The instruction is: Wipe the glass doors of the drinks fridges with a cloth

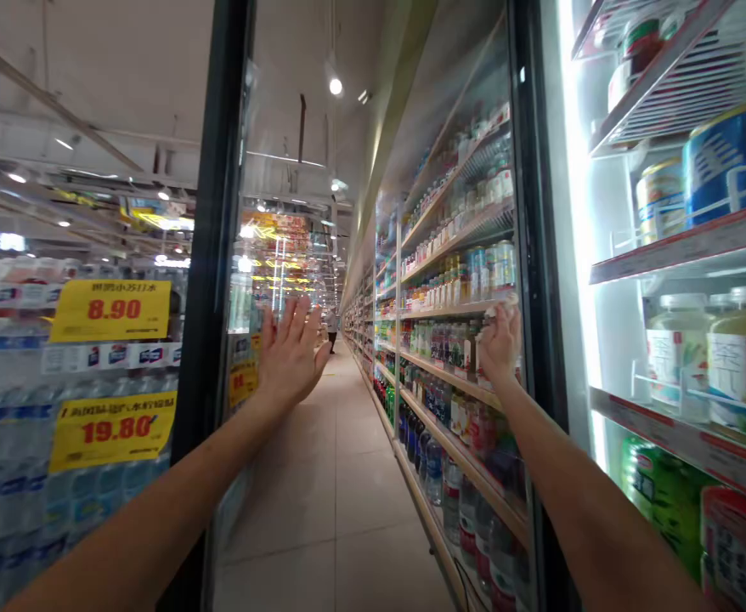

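Note:
A glass cooler door with a black frame (211,212) stands swung open in front of me. My left hand (291,353) lies flat against the glass near the left frame, its fingers spread. Toward the right edge of the pane, my right hand (500,344) is closed around a crumpled white cloth or tissue (505,303), which looks pressed to the glass. Only a small part of it shows above the fingers, so its exact kind is unclear.
To the right, lit cooler shelves (685,242) hold cans and bottles (675,357). Beyond the glass run a tiled aisle (302,484) and long drink shelves (455,365). A person (331,327) stands far down it. Packed water bottles with yellow price signs (110,310) are at left.

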The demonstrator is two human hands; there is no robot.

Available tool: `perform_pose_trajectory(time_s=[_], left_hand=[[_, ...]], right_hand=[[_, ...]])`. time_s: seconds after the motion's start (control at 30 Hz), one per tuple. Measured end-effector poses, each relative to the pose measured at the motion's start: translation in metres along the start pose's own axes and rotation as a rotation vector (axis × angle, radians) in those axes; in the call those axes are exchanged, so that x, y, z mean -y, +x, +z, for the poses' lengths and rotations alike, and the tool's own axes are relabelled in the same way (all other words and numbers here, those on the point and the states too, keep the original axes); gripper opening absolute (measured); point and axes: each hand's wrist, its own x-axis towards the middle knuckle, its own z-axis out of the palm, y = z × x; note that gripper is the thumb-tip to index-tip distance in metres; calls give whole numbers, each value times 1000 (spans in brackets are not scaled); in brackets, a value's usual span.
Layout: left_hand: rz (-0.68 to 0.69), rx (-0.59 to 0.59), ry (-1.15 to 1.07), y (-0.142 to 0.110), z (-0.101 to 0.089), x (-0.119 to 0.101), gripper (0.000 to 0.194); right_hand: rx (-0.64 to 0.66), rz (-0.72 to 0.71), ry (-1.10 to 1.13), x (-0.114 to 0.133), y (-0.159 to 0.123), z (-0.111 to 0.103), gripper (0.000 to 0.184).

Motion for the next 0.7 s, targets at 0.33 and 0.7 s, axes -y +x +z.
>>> perform_pose_trajectory(time_s=[0.33,0.7], left_hand=[[-14,30,-23,17,0,-4,55],[12,39,-12,31,-7,-9,54]], right_hand=[[234,-286,82,20,20,3,42],[258,-410,135,76,28,21,43]])
